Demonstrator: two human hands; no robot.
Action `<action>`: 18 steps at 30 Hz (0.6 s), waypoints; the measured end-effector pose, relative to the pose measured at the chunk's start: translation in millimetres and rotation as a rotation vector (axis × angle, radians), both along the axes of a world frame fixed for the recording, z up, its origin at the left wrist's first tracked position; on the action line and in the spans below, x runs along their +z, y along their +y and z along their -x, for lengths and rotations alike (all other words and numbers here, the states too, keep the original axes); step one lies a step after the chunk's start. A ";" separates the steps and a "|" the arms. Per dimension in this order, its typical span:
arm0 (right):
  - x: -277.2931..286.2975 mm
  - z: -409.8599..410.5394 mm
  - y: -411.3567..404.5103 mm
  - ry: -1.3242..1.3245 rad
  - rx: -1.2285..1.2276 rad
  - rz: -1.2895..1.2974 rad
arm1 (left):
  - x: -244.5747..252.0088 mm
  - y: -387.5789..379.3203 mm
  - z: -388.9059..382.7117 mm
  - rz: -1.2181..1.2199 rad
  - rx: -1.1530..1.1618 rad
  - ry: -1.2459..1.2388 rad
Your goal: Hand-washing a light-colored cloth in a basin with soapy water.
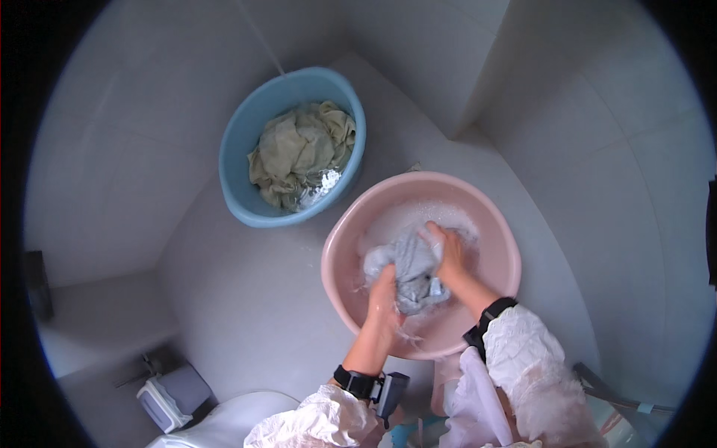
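A wet grey-blue cloth (413, 269) lies bunched in soapy water inside a pink plastic basin (421, 180). My left hand (385, 297) grips its near left side, with the lower fingers hidden by the cloth and the water. On the cloth's right side, my right hand (446, 252) holds it from above. White foam (428, 213) floats along the basin's far side. Both wrists wear black straps, and my white sleeves are pushed back from them.
A light blue basin (232, 193) with beige cloth (297, 145) in water stands at the upper left; a thin stream runs down to its far rim. Tiled walls enclose the grey floor (252, 302). A small bin (179, 395) is at the lower left.
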State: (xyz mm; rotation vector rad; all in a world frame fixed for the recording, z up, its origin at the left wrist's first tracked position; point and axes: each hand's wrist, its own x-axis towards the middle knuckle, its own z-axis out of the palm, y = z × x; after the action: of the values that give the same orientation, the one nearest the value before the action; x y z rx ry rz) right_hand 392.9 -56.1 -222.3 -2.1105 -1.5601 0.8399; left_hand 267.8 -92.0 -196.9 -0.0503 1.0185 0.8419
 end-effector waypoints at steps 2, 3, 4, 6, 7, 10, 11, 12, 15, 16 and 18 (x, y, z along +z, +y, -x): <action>3.1 -12.2 16.2 -0.098 0.095 0.030 | 14.7 11.5 3.7 0.062 0.008 0.038; -1.3 -24.9 20.9 -0.188 0.111 -0.093 | 18.6 14.6 0.4 0.130 0.013 0.046; -5.0 -34.6 19.7 -0.277 0.129 -0.216 | 21.3 14.7 4.2 0.084 -0.013 0.074; -12.0 -42.3 18.5 -0.310 0.221 -0.172 | 7.1 17.3 22.1 0.070 -0.050 0.174; -16.2 -42.6 16.7 -0.345 0.312 -0.117 | 0.1 16.0 31.2 0.068 -0.091 0.270; -18.5 -21.7 9.5 -0.396 0.289 -0.169 | -13.3 13.1 49.6 0.022 -0.138 0.299; -19.7 -17.7 6.7 -0.453 0.209 -0.192 | -9.1 18.0 43.8 0.063 -0.163 0.310; -27.2 -10.2 1.9 -0.463 0.214 -0.181 | -3.0 18.6 29.9 0.232 -0.159 0.345; -62.1 22.3 -18.0 -0.112 0.092 0.137 | -8.3 17.9 29.3 0.275 -0.142 0.089; -60.5 27.8 -22.1 0.101 0.109 0.096 | -6.8 19.9 28.6 0.270 -0.143 0.086; -49.7 41.4 -29.4 0.587 -0.005 0.192 | -8.5 20.7 32.5 0.197 -0.088 -0.019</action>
State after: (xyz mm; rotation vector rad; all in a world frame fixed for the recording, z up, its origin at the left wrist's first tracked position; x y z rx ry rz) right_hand 351.4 -85.4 -271.9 -1.7466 -1.1944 1.4915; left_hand 235.3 -71.3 -205.4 -0.1795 1.0757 0.6583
